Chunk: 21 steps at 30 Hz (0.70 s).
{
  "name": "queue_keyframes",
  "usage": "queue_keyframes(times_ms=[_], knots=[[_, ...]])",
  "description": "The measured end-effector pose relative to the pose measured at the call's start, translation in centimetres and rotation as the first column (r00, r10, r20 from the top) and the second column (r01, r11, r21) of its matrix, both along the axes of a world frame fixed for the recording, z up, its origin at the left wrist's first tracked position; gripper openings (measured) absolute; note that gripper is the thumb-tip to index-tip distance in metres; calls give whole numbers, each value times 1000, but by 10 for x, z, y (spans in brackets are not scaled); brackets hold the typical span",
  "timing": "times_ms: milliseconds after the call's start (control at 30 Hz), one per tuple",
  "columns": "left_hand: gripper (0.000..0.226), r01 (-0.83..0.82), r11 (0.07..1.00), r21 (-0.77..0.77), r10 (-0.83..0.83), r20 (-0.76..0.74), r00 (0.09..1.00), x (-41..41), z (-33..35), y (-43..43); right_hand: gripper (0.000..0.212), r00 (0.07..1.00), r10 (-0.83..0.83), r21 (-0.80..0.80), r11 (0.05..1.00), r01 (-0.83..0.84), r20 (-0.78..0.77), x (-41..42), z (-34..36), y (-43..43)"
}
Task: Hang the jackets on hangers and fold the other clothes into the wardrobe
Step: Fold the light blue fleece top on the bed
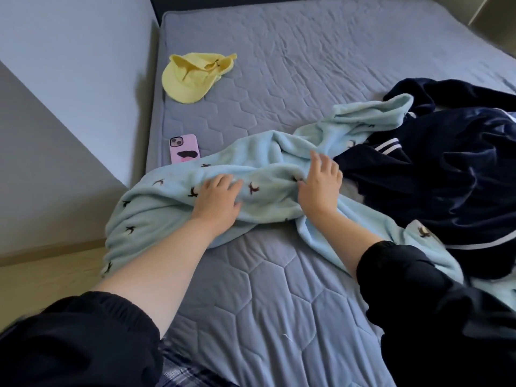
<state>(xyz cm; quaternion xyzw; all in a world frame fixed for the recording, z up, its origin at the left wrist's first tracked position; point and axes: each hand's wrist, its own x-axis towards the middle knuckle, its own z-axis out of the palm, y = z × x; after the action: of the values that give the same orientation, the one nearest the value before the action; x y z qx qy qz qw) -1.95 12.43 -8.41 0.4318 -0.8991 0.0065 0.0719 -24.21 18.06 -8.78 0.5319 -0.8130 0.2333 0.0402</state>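
A light blue fleece garment [268, 160] with small dark bird prints lies crumpled across the grey quilted bed [279, 289], its left end hanging over the bed's edge. My left hand [217, 203] rests flat on it with fingers spread. My right hand [321, 182] lies on the same fleece a little to the right, fingers loosely extended. A dark navy velvet jacket [452, 174] with white stripe trim is heaped at the right, partly over the fleece.
A yellow garment [192, 76] lies near the bed's far left. A phone in a pink case [184, 149] sits at the left edge by the fleece. A grey wall runs along the left, with wooden floor [42, 275] below.
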Motion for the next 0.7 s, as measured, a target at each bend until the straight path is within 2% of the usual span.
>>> queue_keyframes(times_ms=[67,100,133,200,233,333,367,433,500,533,600,633,700], knots=[[66,56,998,-10,-55,70,996,17,-5,0,55,953,251,-75,961,-266,-173,9,-8,5],[74,84,996,-2,-83,148,985,26,-9,0,53,906,370,-17,924,-381,-205,15,-15,10],[80,92,996,5,-91,209,974,32,-12,1,56,874,435,93,900,-425,-216,20,-21,16],[77,55,998,18,-58,222,973,35,-15,3,67,886,405,393,870,-298,-226,26,-25,29],[67,26,999,37,-32,177,984,32,-12,3,63,906,348,479,854,-201,-242,25,-28,31],[32,-41,996,82,38,35,999,21,7,-1,28,949,236,544,834,-87,-209,19,-18,24],[26,-35,997,65,30,81,996,19,17,-5,24,962,221,604,793,-82,-159,17,-12,18],[25,3,1000,-13,0,264,964,13,39,-15,24,973,212,728,682,-78,-94,12,8,2],[26,-101,995,-18,101,348,932,2,62,-27,21,949,238,770,638,9,-208,7,37,-15],[26,-205,979,14,191,304,933,-5,70,-34,20,928,237,754,654,66,-287,5,56,-23],[22,-401,906,133,395,69,916,-14,83,-53,25,927,151,678,722,134,-344,-4,86,-44],[22,-445,868,220,472,-86,877,-17,88,-62,28,950,80,624,770,133,-301,-9,99,-52],[36,-375,812,448,538,-323,778,-20,90,-71,37,989,-38,462,881,101,-143,-19,111,-68]])
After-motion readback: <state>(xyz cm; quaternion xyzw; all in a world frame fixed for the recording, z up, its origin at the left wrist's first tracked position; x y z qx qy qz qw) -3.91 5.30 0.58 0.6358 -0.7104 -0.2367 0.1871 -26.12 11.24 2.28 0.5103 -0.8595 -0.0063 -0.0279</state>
